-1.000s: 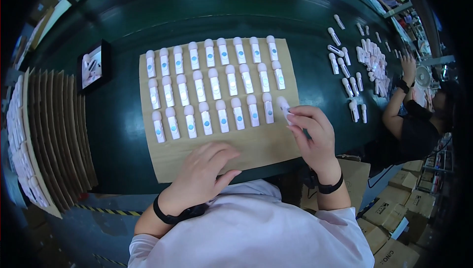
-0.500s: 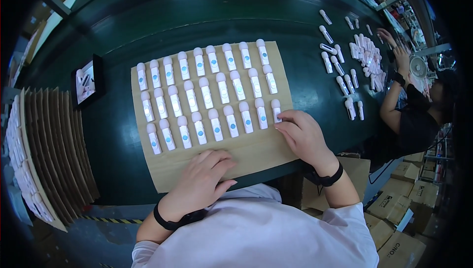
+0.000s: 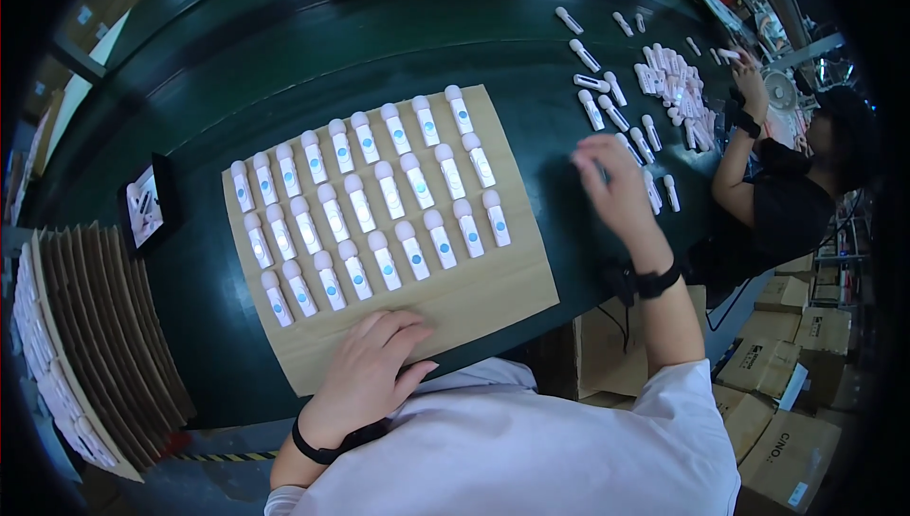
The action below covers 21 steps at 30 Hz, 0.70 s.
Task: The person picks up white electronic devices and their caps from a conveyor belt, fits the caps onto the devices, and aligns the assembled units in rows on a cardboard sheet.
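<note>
A worker's left hand (image 3: 374, 364) lies flat, fingers spread, on the near edge of a cardboard sheet (image 3: 493, 293) on a dark green table (image 3: 284, 52). The sheet carries 27 white tubes (image 3: 389, 192) with blue dots, set in three rows of nine, caps pointing away. The right hand (image 3: 611, 184) hovers over the table well right of the sheet, near a scatter of about a dozen loose tubes (image 3: 616, 113); it is blurred, and whether it holds anything cannot be told. Beyond them sits a heap of tubes (image 3: 675, 90), too dense to count, where a second person (image 3: 787, 203) in black works with one hand (image 3: 749, 66) at the pile. A small framed tablet (image 3: 144, 215) rests left of the sheet. A fanned stack of cardboard sheets (image 3: 104, 336) stands at the table's left edge. Brown cartons (image 3: 768, 402) crowd the floor at right. Bare green tabletop stretches behind the rows.
</note>
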Tool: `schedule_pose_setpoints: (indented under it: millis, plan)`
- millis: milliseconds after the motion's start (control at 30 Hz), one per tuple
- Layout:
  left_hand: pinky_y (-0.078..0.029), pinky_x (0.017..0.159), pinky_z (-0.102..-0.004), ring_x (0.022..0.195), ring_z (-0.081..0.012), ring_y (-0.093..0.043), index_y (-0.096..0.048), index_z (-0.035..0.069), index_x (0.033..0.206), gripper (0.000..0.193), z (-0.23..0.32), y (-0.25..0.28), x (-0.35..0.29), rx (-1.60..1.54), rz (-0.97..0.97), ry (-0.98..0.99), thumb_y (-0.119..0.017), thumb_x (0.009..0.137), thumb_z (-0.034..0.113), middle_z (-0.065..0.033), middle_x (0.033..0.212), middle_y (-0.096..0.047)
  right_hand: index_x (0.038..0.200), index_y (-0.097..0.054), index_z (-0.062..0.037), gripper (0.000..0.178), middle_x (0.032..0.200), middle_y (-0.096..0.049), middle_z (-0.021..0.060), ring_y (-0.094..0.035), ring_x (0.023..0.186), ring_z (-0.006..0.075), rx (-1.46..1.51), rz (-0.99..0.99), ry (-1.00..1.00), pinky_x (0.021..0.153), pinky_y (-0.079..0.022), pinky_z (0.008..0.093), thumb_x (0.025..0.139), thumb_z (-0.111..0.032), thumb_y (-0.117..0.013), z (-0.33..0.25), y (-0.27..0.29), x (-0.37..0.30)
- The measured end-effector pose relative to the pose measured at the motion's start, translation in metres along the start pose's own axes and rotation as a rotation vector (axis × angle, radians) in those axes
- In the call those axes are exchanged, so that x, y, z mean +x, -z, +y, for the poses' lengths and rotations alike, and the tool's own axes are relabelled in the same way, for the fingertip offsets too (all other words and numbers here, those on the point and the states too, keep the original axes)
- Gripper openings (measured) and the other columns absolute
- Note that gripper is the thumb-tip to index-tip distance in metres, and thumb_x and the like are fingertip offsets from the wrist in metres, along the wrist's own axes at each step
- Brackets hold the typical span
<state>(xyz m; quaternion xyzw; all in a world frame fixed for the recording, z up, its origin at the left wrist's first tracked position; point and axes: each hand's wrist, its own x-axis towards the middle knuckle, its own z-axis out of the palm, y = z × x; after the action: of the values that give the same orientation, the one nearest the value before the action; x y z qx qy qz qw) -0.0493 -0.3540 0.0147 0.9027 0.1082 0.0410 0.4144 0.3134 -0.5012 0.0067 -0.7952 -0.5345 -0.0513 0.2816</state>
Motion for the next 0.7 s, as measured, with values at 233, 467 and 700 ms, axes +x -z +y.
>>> schedule_pose_setpoints:
  millis: [233,467,700]
  plan:
    - [-0.048,0.091,-0.0408,0.103,-0.0327,-0.06,-0.065,0.004,0.106,0.03,0.0,0.0,-0.003,-0.036,0.139,-0.048,-0.076,0.079,0.012,-0.0105,0.111,-0.065,0.097,-0.067,0.0001,0.017,0.097,-0.065,0.0152,-0.063,0.088,0.03,-0.446,0.032,-0.244,0.077,-0.052,0.0391,0.089,-0.015,-0.069,0.061,0.001,0.04]
    - [-0.05,0.085,-0.04,0.096,-0.0322,-0.063,-0.065,0.003,0.102,0.028,-0.001,0.005,-0.008,-0.05,0.221,-0.096,-0.075,0.077,0.005,-0.0121,0.108,-0.067,0.099,-0.064,-0.0034,0.018,0.092,-0.063,0.0094,-0.06,0.083,0.0207,-0.178,-0.082,-0.349,0.072,-0.048,0.0312,0.087,-0.015,-0.072,0.019,-0.001,0.041]
    - [-0.05,0.082,-0.0401,0.095,-0.031,-0.064,-0.068,0.004,0.102,0.028,0.006,0.019,-0.002,-0.132,0.421,-0.104,-0.077,0.076,0.006,-0.0106,0.106,-0.068,0.097,-0.061,-0.0039,0.021,0.09,-0.061,0.006,-0.055,0.081,0.0173,0.657,-0.262,-0.03,0.075,-0.042,0.0286,0.079,-0.002,-0.073,-0.114,0.003,-0.017]
